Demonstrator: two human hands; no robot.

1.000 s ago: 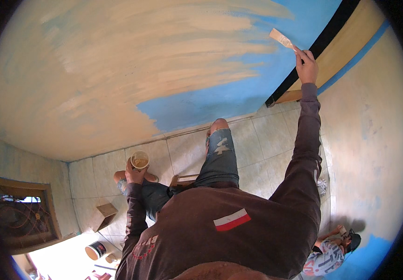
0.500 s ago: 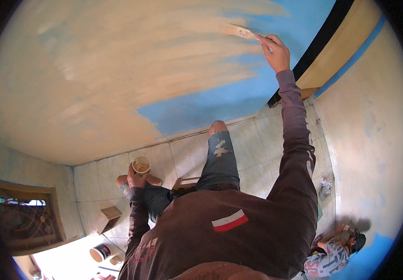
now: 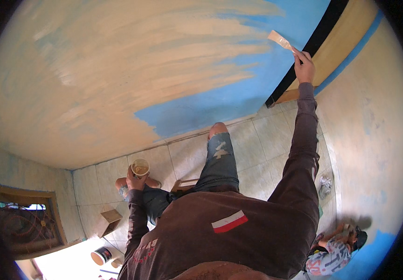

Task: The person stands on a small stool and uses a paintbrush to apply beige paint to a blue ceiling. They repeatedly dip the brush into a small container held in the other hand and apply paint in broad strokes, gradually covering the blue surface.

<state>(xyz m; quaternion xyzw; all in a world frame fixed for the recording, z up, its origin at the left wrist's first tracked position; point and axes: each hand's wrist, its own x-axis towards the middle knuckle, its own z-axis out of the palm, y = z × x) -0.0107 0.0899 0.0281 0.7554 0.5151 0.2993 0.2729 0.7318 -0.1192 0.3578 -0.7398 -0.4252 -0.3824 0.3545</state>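
Observation:
My right hand [image 3: 304,67] is closed round the handle of a paintbrush [image 3: 280,39], with the arm stretched out to the upper right. The bristles point up and left, over the edge where cream paint meets blue on the wall [image 3: 201,105]; whether they touch the wall I cannot tell. Low by my left knee, my left hand [image 3: 136,180] grips a clear plastic cup [image 3: 140,166] with cream-coloured paint inside. Streaky cream strokes cover most of the wall, and a blue patch shows along its lower part.
A black-edged frame [image 3: 299,65] borders the wall on the right. Another person [image 3: 334,249] crouches by the right-hand wall. On the tiled floor [image 3: 266,135] stand a wooden box [image 3: 110,222] and a bucket [image 3: 101,255]. A decorated window [image 3: 21,224] is at lower left.
My right hand has moved right and slightly down with the paintbrush, toward the black-edged frame. My left hand and the cup have stayed almost in place.

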